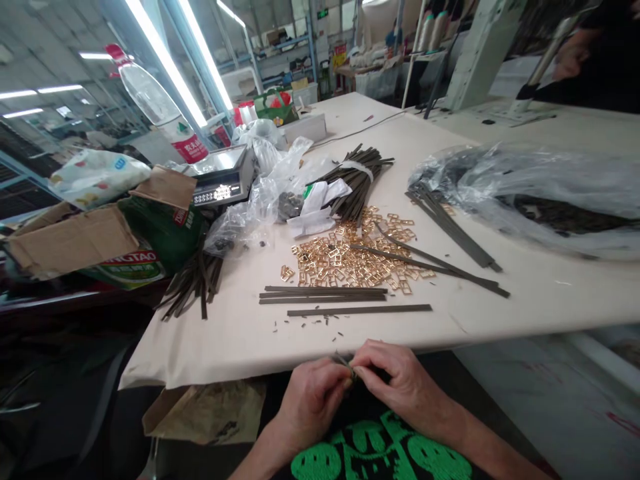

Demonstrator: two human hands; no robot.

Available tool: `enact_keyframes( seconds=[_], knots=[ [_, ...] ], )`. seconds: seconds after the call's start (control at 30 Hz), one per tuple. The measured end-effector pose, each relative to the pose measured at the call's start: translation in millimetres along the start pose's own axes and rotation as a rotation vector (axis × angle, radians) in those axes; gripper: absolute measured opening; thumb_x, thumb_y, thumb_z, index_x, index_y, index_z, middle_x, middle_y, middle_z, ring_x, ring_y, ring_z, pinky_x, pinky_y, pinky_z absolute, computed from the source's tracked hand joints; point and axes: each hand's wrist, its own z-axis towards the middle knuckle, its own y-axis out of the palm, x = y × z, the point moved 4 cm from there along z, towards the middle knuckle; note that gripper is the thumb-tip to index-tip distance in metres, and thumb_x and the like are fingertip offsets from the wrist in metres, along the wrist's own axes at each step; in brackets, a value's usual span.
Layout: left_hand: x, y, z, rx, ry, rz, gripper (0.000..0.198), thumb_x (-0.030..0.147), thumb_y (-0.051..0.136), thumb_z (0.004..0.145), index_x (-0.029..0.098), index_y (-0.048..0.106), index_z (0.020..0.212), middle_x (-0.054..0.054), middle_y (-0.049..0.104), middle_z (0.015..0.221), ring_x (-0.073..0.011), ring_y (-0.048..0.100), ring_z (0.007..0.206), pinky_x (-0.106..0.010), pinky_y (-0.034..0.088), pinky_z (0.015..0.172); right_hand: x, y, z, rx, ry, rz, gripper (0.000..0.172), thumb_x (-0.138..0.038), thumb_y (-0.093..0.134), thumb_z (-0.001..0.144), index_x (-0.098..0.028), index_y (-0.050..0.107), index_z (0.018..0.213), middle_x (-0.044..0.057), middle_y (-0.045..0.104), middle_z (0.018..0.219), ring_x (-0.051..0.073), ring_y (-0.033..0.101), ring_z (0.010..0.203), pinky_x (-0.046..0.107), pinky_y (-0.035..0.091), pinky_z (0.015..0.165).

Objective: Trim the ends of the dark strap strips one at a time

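My left hand [313,397] and my right hand [395,373] meet at the table's front edge, fingertips pinched together. Between them a bit of dark olive strap [342,360] pokes out; most of it is hidden by the fingers, and I cannot tell whether a buckle is on it. Just beyond the hands lies a single flat strap [360,311], with several more straps [323,295] behind it. A heap of small gold rectangular buckles [340,257] spreads across the middle of the table, with two longer straps [435,263] lying over its right side.
A tied strap bundle [357,177] lies behind the buckles. Clear plastic bags [550,193] sit on the right. To the left are a digital scale [225,175], a plastic bottle [160,107] and a cardboard box [75,243]. A sewing machine [483,53] and another person's hand [573,57] are at back right.
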Motion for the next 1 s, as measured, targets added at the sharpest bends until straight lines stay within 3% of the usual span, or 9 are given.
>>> enact_keyframes(
  seconds=[0.13,0.23,0.37,0.5,0.57,0.63,0.77,0.9,1.0],
  knots=[
    [-4.0,5.2,1.8,0.0,-0.048,-0.058,0.02,0.019,0.05,0.09,0.017,0.064,0.076,-0.003,0.062,0.06,-0.0129,0.055,0.054,-0.022,0.037,0.053,-0.2,0.3,0.7,0.031,-0.057,-0.154,0.017,-0.009,0.051,0.086,-0.019,0.059,0.075,0.001,0.06,0.07,0.014,0.057,0.065,0.025,0.041,0.06],
    [-3.0,2.9,3.9,-0.077,-0.113,-0.259,0.026,0.025,0.049,0.093,0.018,0.064,0.074,-0.004,0.065,0.062,-0.0138,0.059,0.058,-0.023,0.041,0.058,7.7,-20.4,3.7,0.246,-0.036,-0.2,0.019,-0.008,0.049,0.085,-0.021,0.055,0.072,-0.002,0.055,0.066,0.013,0.053,0.059,0.024,0.04,0.057],
    [-0.2,-8.6,10.9,0.035,-0.33,-0.726,0.03,0.039,0.056,0.092,0.018,0.066,0.073,-0.005,0.067,0.064,-0.0145,0.061,0.062,-0.024,0.044,0.063,22.4,-45.6,-1.0,0.526,0.142,0.074,0.018,-0.016,0.055,0.088,-0.025,0.059,0.103,0.006,0.062,0.11,0.02,0.06,0.102,0.029,0.049,0.083],
    [3.8,-8.6,29.4,0.292,-0.554,-1.118,0.032,0.048,0.071,0.079,0.016,0.066,0.074,-0.001,0.063,0.059,-0.0116,0.056,0.057,-0.022,0.044,0.058,17.0,3.6,-0.2,-0.058,0.323,0.639,0.06,-0.019,0.069,0.077,-0.028,0.049,0.133,0.006,0.059,0.127,0.022,0.056,0.117,0.035,0.043,0.101],
    [2.4,-6.2,41.5,0.356,-0.604,-1.211,0.032,0.047,0.076,0.075,0.016,0.067,0.077,-0.001,0.064,0.062,-0.0107,0.056,0.056,-0.02,0.043,0.053,7.0,27.5,-2.3,-0.326,0.368,0.814,0.058,-0.026,0.073,0.076,-0.024,0.053,0.13,0.006,0.066,0.111,0.02,0.064,0.097,0.033,0.048,0.09],
    [-6.0,-8.4,50.1,0.431,-0.607,-1.229,0.03,0.043,0.078,0.073,0.016,0.068,0.08,-0.002,0.066,0.068,-0.0113,0.059,0.06,-0.02,0.046,0.055,4.7,30.5,-3.1,-0.384,0.435,0.829,0.044,-0.039,0.066,0.084,-0.019,0.059,0.122,0.002,0.067,0.085,0.013,0.062,0.067,0.025,0.049,0.067],
    [-35.6,-17.1,43.8,0.524,-0.649,-1.124,0.028,0.038,0.08,0.072,0.015,0.069,0.084,-0.004,0.07,0.08,-0.0147,0.066,0.074,-0.023,0.051,0.068,24.2,-35.1,5.1,-0.056,0.494,0.342,0.044,-0.05,0.041,0.096,-0.018,0.061,0.119,-0.004,0.053,0.059,0.009,0.043,0.043,0.02,0.034,0.044],
    [-49.6,-11.1,18.0,0.473,-0.785,-1.1,0.03,0.039,0.08,0.071,0.015,0.07,0.086,-0.005,0.07,0.081,-0.0137,0.065,0.07,-0.023,0.05,0.066,40.2,-124.5,28.7,0.116,0.397,-0.482,0.038,-0.035,0.041,0.095,-0.019,0.066,0.118,0.002,0.064,0.065,0.019,0.06,0.058,0.027,0.042,0.053],
    [-41.8,-3.4,5.9,0.31,-0.793,-1.066,0.023,0.037,0.074,0.078,0.015,0.069,0.084,-0.004,0.069,0.08,-0.0119,0.062,0.069,-0.021,0.047,0.066,36.9,-155.0,45.0,0.217,0.242,-0.929,0.035,-0.027,0.045,0.093,-0.015,0.064,0.119,0.012,0.07,0.101,0.027,0.066,0.088,0.033,0.047,0.067]
  ],
)
